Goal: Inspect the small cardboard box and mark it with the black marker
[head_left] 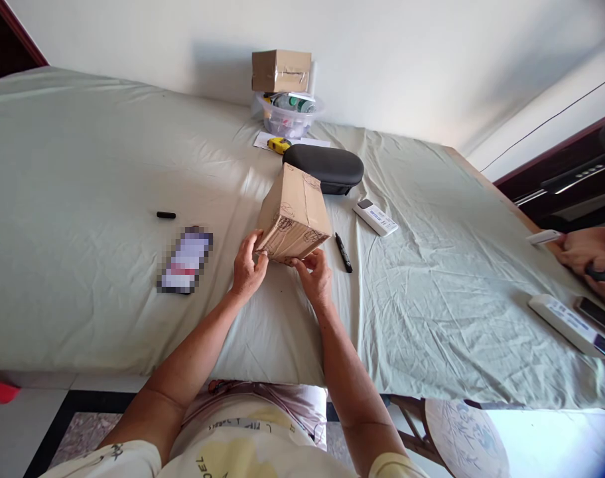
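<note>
A taped cardboard box (293,214) stands tilted on the pale green cloth-covered table (83,199), raised on its near edge. My left hand (247,267) grips the box's near left corner with curled fingers. My right hand (313,273) pinches its near right bottom edge. A black marker (343,252) lies just right of my right hand. Its cap (166,215) rests far to the left.
A phone (186,259) lies left of my hands. Behind the box are a black case (325,168), a white remote (375,218), a yellow tape measure (278,145), and a plastic tub (288,114) with a second box (281,70). Another person's hands (592,257) and white devices (568,324) are at the right edge.
</note>
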`<action>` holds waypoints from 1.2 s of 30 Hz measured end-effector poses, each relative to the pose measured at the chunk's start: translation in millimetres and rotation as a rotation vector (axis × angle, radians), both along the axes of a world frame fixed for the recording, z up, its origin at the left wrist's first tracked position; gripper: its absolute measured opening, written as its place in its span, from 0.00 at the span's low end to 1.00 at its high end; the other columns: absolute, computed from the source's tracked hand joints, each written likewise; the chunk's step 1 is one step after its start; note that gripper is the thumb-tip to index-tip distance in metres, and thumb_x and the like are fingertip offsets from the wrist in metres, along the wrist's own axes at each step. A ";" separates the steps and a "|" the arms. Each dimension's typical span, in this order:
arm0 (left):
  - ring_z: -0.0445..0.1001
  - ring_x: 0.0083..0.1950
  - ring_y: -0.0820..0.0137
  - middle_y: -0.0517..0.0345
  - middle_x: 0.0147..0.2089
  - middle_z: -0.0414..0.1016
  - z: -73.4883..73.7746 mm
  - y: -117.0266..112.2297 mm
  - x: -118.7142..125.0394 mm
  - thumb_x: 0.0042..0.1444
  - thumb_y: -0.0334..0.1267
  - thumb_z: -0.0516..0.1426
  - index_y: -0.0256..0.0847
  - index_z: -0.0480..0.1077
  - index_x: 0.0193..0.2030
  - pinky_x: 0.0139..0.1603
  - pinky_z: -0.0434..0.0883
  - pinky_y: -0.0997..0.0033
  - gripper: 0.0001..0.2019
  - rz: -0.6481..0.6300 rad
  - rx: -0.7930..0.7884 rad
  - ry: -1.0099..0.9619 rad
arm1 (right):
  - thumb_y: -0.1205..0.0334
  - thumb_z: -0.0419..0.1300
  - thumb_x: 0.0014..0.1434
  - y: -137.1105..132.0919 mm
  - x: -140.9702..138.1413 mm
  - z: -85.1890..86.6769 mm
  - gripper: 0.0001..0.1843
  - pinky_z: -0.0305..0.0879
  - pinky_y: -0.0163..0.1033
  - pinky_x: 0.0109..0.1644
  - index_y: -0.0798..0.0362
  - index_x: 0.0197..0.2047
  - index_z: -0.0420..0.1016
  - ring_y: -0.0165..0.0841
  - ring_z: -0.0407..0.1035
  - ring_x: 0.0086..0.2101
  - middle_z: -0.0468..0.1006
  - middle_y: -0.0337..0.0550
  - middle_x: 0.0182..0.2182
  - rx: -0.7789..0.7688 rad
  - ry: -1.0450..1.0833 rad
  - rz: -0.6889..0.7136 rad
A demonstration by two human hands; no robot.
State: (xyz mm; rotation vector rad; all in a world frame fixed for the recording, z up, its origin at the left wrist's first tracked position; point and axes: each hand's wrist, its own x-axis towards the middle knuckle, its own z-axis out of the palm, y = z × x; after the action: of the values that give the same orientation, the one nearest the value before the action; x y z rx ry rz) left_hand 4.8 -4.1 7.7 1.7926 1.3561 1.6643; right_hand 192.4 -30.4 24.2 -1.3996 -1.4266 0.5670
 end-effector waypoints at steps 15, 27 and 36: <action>0.76 0.66 0.63 0.47 0.64 0.78 9.3 0.7 -6.5 0.76 0.45 0.49 0.44 0.73 0.63 0.70 0.74 0.57 0.18 -0.058 0.111 -0.045 | 0.44 0.63 0.67 2.1 14.0 -0.3 0.36 0.79 0.44 0.44 0.45 0.73 0.61 0.34 0.78 0.35 0.81 0.49 0.51 0.331 -0.006 -0.169; 0.75 0.65 0.63 0.44 0.61 0.76 12.3 7.0 -16.7 0.73 0.49 0.54 0.43 0.73 0.56 0.66 0.74 0.60 0.15 0.079 0.132 -0.245 | 0.35 0.62 0.66 2.2 11.7 4.4 0.24 0.76 0.47 0.48 0.49 0.44 0.78 0.38 0.77 0.40 0.81 0.46 0.39 0.224 -0.102 -0.125; 0.77 0.62 0.65 0.48 0.60 0.77 20.7 -0.8 -14.5 0.75 0.41 0.52 0.43 0.76 0.50 0.65 0.73 0.59 0.12 0.075 0.245 0.027 | 0.27 0.55 0.65 -0.5 7.4 7.1 0.31 0.71 0.43 0.43 0.49 0.37 0.73 0.39 0.76 0.36 0.80 0.44 0.32 0.077 -0.167 -0.102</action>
State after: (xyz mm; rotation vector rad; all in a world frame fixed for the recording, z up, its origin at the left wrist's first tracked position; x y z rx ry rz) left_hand -9.7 -5.0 28.4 1.9232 1.2924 1.9252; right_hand 199.8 -30.9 31.3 -1.4760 -1.4832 0.3324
